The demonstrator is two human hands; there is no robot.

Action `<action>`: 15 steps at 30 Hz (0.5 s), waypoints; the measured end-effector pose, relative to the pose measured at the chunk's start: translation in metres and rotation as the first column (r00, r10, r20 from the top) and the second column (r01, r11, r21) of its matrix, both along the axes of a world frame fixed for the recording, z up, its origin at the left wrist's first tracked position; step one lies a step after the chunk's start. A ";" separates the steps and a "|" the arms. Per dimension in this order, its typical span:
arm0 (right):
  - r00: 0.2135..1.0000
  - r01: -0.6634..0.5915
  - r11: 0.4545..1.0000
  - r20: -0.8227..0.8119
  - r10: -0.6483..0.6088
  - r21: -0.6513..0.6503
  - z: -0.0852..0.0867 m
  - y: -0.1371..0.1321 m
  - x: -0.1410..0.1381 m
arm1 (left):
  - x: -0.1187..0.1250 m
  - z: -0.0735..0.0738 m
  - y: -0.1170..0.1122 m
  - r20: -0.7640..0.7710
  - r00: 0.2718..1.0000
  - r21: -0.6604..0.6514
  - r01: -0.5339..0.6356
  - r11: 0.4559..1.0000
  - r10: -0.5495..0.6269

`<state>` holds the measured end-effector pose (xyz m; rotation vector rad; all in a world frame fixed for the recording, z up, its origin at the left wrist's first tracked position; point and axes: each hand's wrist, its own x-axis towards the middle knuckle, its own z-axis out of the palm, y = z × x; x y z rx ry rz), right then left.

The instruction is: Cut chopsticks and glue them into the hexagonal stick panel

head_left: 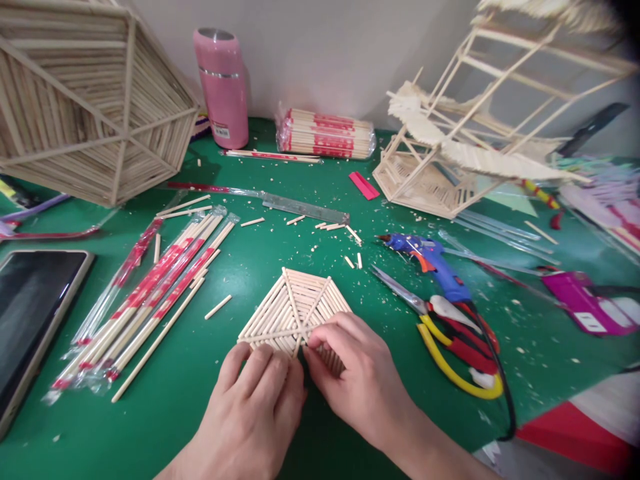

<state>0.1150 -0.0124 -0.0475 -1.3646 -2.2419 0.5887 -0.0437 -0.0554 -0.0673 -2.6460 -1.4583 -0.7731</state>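
A small hexagonal panel of wooden sticks (285, 303) lies on the green table, with sticks crossing it like spokes. My left hand (260, 393) is curled over its near left edge, the fingertips hidden beneath the knuckles. Just right of the panel's centre, my right hand (353, 367) has thumb and forefinger pinched close together; anything between them is too small to make out. Parts of the panel's near side are covered by both hands. To the right lie scissors (435, 327) with yellow and red handles and a blue glue gun (430, 260).
Wrapped chopsticks (165, 287) and a phone (35, 320) are at the left. A large stick-built dome (100, 100), a pink bottle (223, 93), a chopstick bundle (325, 133) and a stick-frame model (465, 140) stand behind. A clear ruler (305, 208) lies among stick offcuts.
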 end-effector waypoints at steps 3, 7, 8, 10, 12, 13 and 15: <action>1.000 0.000 1.000 0.000 0.000 -0.001 -0.001 0.001 -0.001 | 0.000 0.000 0.001 0.001 1.000 -0.003 0.004 1.000 -0.004; 1.000 0.003 1.000 0.004 -0.003 0.003 0.000 0.001 -0.001 | 0.000 -0.001 0.001 -0.002 1.000 -0.008 0.014 1.000 -0.014; 1.000 0.006 1.000 0.004 -0.006 0.005 0.000 0.001 -0.001 | 0.000 -0.001 0.001 -0.003 1.000 -0.007 0.014 1.000 -0.014; 1.000 0.007 1.000 0.005 -0.007 0.009 0.000 0.001 -0.002 | -0.001 -0.001 0.001 -0.004 1.000 -0.004 0.010 1.000 -0.010; 1.000 0.004 1.000 0.008 -0.004 0.007 0.001 0.001 -0.002 | -0.001 0.000 0.001 -0.006 1.000 -0.005 0.010 1.000 -0.010; 1.000 0.002 1.000 0.011 -0.002 0.005 0.001 0.001 -0.002 | -0.001 0.000 0.001 -0.006 1.000 -0.010 0.011 1.000 -0.011; 1.000 0.001 1.000 0.016 -0.001 0.002 0.002 0.001 -0.002 | 0.000 0.001 0.001 -0.005 1.000 -0.017 0.013 1.000 -0.013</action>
